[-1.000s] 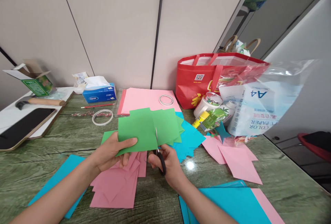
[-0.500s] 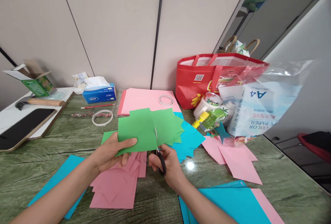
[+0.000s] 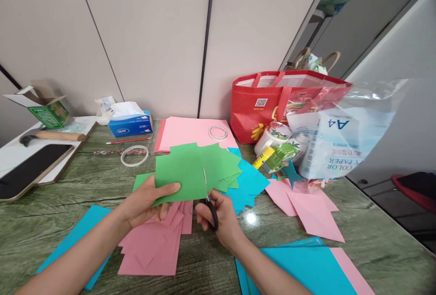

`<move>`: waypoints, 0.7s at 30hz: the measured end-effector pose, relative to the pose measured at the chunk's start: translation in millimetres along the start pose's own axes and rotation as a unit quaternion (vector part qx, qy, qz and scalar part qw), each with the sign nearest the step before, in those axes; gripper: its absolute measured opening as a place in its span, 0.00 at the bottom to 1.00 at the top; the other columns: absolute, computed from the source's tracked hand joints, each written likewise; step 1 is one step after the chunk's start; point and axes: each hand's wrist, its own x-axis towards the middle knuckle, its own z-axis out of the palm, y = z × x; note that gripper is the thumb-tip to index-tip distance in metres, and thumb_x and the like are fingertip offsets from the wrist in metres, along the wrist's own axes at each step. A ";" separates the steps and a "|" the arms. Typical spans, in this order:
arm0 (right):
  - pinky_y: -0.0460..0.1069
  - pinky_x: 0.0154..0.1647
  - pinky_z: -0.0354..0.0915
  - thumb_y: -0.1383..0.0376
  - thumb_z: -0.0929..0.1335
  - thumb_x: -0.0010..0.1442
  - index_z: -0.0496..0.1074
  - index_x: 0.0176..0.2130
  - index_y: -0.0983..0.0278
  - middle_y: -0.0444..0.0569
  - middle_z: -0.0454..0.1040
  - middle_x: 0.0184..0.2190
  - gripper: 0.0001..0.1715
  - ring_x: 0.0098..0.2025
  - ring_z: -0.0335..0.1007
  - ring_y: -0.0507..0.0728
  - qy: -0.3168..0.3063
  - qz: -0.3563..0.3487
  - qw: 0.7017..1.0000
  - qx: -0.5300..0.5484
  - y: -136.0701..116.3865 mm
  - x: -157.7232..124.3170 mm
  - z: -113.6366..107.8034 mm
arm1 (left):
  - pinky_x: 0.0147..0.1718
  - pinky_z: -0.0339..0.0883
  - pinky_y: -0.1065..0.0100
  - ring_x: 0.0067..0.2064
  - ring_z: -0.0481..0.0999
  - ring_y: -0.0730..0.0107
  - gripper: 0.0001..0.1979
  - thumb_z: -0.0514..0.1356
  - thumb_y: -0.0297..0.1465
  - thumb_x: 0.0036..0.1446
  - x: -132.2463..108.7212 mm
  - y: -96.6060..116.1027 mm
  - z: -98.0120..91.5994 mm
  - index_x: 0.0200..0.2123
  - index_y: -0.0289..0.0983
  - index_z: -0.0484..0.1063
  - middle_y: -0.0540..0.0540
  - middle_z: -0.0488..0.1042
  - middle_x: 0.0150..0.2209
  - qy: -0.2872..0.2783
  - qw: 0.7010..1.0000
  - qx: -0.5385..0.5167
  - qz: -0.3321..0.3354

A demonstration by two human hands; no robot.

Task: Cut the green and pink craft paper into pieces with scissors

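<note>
My left hand grips a green sheet of paper from its left side, thumb on top and fingers beneath. In my right hand is a pair of scissors with black handles. The scissor blades point away from me and lie on the paper near its right edge; how far they are closed is hard to see. Beyond the blades, more green paper pieces overlap blue paper squares on the table. Below my left hand lies a spread of pink paper squares.
Blue sheets lie at front right, another blue sheet at left. Behind are a tape roll, tissue box, pink sheets, glue stick and red bag. A hammer and phone rest at far left.
Both hands stay almost where they were. The scissor blades tilt slightly further left, and the green paper on their right has shifted a little.
</note>
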 end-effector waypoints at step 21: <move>0.47 0.30 0.64 0.61 0.73 0.46 0.69 0.35 0.64 0.44 0.74 0.24 0.17 0.26 0.69 0.53 -0.077 -0.047 0.994 0.069 -8.1 1.2 -0.6 | 0.18 0.67 0.71 0.19 0.73 0.69 0.09 0.63 0.36 0.46 -1.3 3.1 7.6 0.24 0.35 0.71 0.49 0.75 0.18 0.078 0.990 -0.009 0.120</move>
